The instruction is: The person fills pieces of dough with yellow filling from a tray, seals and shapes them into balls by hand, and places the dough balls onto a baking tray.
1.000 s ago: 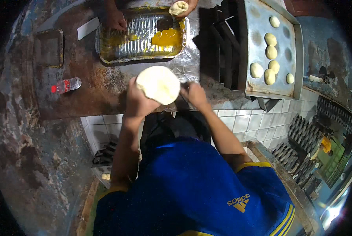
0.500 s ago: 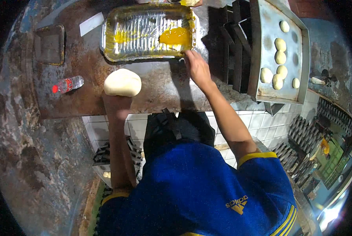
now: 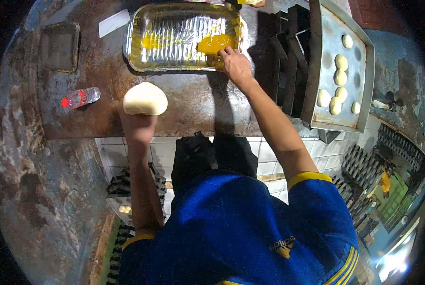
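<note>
One lump of dough (image 3: pixel 146 98) sits in the grip of the left hand (image 3: pixel 140 126), cupped from beneath, the fingers mostly hidden. It is held over the near part of the counter (image 3: pixel 193 116), left of the person's middle. The right hand (image 3: pixel 237 67) reaches into the near right corner of the pan (image 3: pixel 184 35), fingertips at the edge of the yellow paste (image 3: pixel 216 43) — whether that grip is pinched on anything cannot be told. Thinner yellow smears (image 3: pixel 151 42) mark the pan's ridged bottom. Left of the dough a red-capped bottle (image 3: pixel 82 97) lies on its side; farther up the counter are a dark tin (image 3: pixel 60 46) and a white card (image 3: pixel 114 23), the card near the pan. Well to the right, a tray (image 3: pixel 331 33) carries seven balls (image 3: pixel 341 77) of dough — some touching — with black frames (image 3: pixel 295 61) along its left side. At the far edge, part of another person's hand (image 3: pixel 258 3) shows.
</note>
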{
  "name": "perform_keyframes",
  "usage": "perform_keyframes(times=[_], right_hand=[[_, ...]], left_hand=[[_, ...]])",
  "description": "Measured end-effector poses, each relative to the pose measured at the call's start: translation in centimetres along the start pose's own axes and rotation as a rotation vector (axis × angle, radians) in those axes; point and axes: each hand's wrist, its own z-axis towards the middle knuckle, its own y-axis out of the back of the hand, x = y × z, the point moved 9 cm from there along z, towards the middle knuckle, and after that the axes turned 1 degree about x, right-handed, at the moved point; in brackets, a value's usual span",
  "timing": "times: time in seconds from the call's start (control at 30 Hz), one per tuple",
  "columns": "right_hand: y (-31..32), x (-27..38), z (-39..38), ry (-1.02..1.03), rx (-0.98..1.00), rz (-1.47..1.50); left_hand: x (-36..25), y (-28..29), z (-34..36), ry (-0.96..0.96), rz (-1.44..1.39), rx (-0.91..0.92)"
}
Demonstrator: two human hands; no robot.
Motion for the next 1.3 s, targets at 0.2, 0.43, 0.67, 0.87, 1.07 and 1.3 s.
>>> perform_keyframes(times=[0.2, 0.43, 0.67, 0.87, 1.07, 1.3], right_hand=[[-2.3, -2.7, 1.8, -0.051, 0.226, 0.07], [-2.0, -1.9, 2.5, 0.006, 0.627, 0.78], [16.4, 10.4, -3.4, 0.236, 0.185, 1.134], [21.1, 13.0, -7.1, 0.296, -0.239, 0.666], [17.6, 10.7, -12.3, 0.142, -0.387, 0.806], [-0.2, 0.8, -20.1, -0.316, 0.097, 0.603]], left_hand=[[-1.1, 0.4, -0.2, -0.091, 0.004, -0.006], [-1.6, -1.2, 1.0, -0.06, 0.06, 0.054], [-4.3, -4.8, 2.4, -0.034, -0.288, 0.125], [-9.2, -3.1, 2.5, -0.145, -0.315, -0.007], [-9.3, -3.2, 2.1, -0.178, -0.231, 0.018], [-10.7, -7.6, 1.7, -0.157, -0.212, 0.343]])
